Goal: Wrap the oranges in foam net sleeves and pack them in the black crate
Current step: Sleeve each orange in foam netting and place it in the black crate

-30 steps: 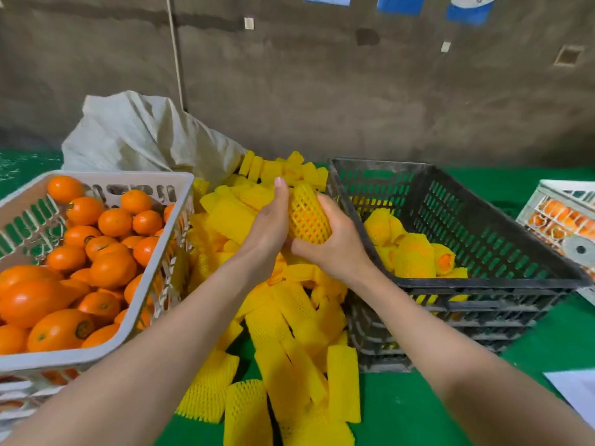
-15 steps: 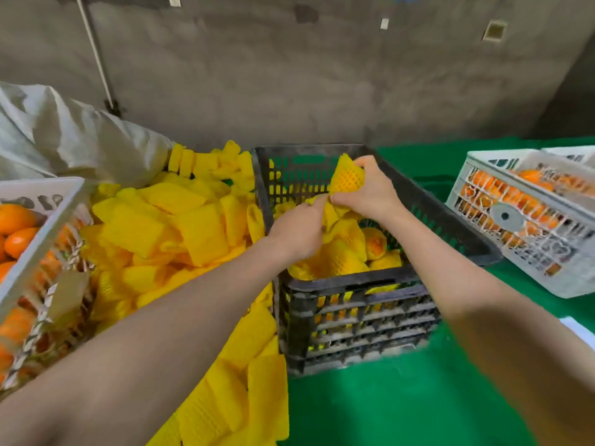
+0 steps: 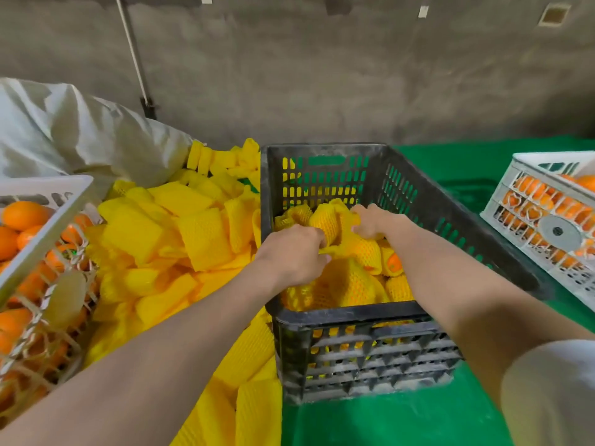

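Observation:
The black crate (image 3: pixel 351 315) stands in the middle and holds several oranges wrapped in yellow foam net sleeves. Both my hands are down inside it. My left hand (image 3: pixel 294 252) and my right hand (image 3: pixel 370 220) grip the two ends of one wrapped orange (image 3: pixel 328 220) that rests on top of the others. A pile of loose yellow foam net sleeves (image 3: pixel 180 239) lies left of the crate. Bare oranges (image 3: pixel 22 217) fill the white basket (image 3: pixel 42 226) at the far left.
A second white basket (image 3: pixel 547 226) of oranges stands at the right on the green surface (image 3: pixel 402 423). A large whitish sack (image 3: pixel 74 133) lies behind the sleeves, against a grey concrete wall.
My hands have carried the wrapped orange from above the sleeve pile into the black crate and lowered it onto the packed ones. My view has swung right.

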